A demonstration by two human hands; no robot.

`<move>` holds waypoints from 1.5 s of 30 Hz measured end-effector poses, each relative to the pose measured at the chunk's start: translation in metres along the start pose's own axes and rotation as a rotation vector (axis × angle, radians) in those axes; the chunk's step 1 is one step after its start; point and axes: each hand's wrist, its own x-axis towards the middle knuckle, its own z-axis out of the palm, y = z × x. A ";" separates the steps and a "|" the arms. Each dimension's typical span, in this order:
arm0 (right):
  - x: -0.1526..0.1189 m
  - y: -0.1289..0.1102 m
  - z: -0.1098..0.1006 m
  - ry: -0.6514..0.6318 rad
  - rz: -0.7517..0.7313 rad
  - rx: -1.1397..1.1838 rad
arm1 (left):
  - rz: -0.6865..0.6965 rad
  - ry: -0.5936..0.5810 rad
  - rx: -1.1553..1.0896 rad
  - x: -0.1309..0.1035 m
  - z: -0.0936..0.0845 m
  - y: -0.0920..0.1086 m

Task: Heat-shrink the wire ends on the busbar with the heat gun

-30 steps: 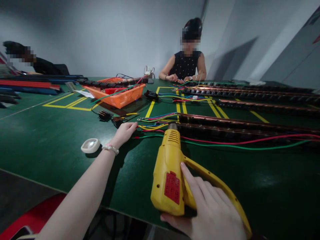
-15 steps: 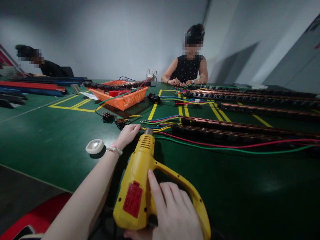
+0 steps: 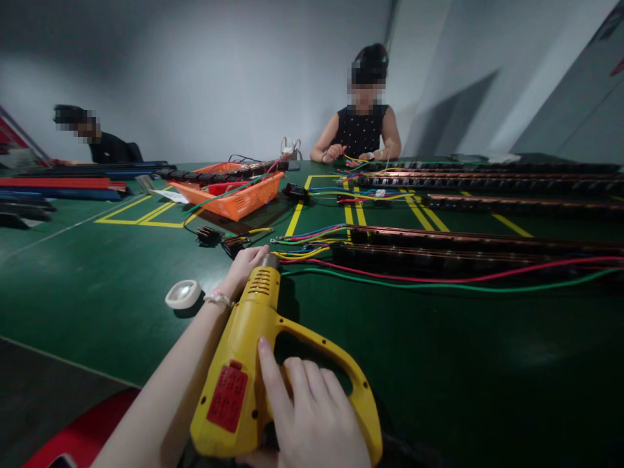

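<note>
My right hand (image 3: pixel 312 409) is wrapped around a yellow heat gun (image 3: pixel 244 331), its index finger stretched along the body. The gun's metal nozzle (image 3: pixel 270 260) points away from me, close beside my left hand (image 3: pixel 245 265). The left fingers are pinched together at the ends of coloured wires (image 3: pixel 305 254), partly hidden behind the nozzle. These wires lead right to long black bars with copper strips (image 3: pixel 439 244). A long red wire (image 3: pixel 414 277) and a green wire (image 3: pixel 414 285) run along the near side of the bars.
Black connectors (image 3: pixel 209 236) lie beyond my left hand, and a white oval dish-like object (image 3: pixel 182 294) sits left of my wrist. An orange basket (image 3: pixel 244 198) holds parts further back. Across the green table (image 3: pixel 97 273), a person (image 3: pixel 363 133) handles wires; another person (image 3: pixel 110 148) is at the far left.
The heat gun and my right hand have shifted left in view, bringing the nozzle closer to my left hand. The person opposite has raised a hand with a yellow wire.
</note>
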 end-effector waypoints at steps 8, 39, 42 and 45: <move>-0.001 0.024 -0.011 -0.115 -0.008 0.094 | 0.030 0.001 0.049 0.000 0.003 -0.005; -0.032 0.058 -0.029 -0.097 0.128 -0.075 | -0.012 0.118 -0.209 0.007 0.007 -0.009; -0.026 0.047 -0.027 -0.096 0.073 -0.066 | -0.029 0.138 -0.255 0.008 0.009 -0.011; -0.020 0.034 -0.021 -0.096 0.027 -0.063 | -0.034 0.141 -0.272 0.009 0.011 -0.012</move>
